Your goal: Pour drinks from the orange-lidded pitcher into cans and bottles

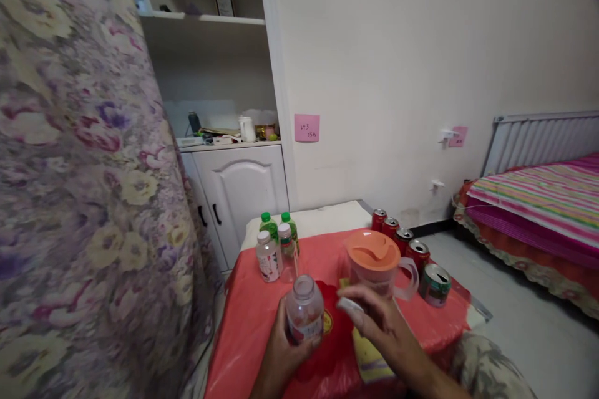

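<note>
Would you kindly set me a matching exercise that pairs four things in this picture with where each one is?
1. Uncapped bottle
2. White cap
3. Orange-lidded pitcher
4. Floral curtain

A. Along the picture's left side
B. Held in the right hand
C. On the red tablecloth, beside the cans
D. Held in the left hand

Pairs: 1-D, 2-B, 3-C, 4-A

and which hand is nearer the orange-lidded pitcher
Right: the right hand is just in front of the pitcher, while the left hand is farther left, around the open bottle.
</note>
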`<state>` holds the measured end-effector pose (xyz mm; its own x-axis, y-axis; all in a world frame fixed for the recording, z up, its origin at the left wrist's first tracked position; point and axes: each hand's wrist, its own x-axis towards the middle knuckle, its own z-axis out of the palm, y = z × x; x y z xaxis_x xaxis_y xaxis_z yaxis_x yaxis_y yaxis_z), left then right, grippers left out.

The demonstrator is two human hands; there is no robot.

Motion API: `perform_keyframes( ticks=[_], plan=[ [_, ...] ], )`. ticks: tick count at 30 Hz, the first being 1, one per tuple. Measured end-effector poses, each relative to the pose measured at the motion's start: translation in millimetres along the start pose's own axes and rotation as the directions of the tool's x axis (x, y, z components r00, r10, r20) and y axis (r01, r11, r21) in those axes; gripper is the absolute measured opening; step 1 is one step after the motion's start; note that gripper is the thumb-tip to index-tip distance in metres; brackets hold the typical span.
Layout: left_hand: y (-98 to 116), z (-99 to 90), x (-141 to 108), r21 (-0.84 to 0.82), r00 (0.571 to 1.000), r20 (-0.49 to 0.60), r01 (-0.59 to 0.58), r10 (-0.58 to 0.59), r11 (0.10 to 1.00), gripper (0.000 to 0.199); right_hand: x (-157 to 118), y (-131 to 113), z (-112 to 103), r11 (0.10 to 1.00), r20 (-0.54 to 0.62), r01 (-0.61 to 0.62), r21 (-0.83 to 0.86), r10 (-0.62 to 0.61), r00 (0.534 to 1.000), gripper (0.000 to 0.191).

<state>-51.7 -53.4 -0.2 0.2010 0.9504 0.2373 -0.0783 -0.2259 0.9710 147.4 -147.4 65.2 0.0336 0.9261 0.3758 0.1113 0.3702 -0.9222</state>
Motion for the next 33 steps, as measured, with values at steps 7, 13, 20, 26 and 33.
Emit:
perform_keyframes(
  ticks=[7,13,20,26,33],
  plan=[
    [2,3.1,5,0.029,0.999,-0.050,0.004,-0.003,1.000,0.067,-60,126,-15,0.839,-0.072,-0.401,0.366,0.456,0.887,0.062],
    [1,5.9,8,0.078,0.999,-0.031,0.022,-0.020,0.997,0.066,-70,142,-66,0.893,-0.311,-0.449,0.039,0.438,0.843,0.066],
    [15,15.0,6,0.120,0.995,-0.090,0.049,-0.039,0.992,0.067,-60,141,-123,0.881,-0.494,-0.404,-0.247,0.244,0.835,0.051],
    [25,17.3,6,0.146,0.996,-0.057,0.071,-0.063,0.987,0.068,-51,159,-138,0.813,-0.509,-0.411,-0.413,0.168,0.844,0.043],
    [23,18.0,4,0.101,0.996,-0.070,0.069,-0.062,0.992,0.075,-54,176,-142,0.755,-0.476,-0.397,-0.522,0.128,0.870,0.045]
  ],
)
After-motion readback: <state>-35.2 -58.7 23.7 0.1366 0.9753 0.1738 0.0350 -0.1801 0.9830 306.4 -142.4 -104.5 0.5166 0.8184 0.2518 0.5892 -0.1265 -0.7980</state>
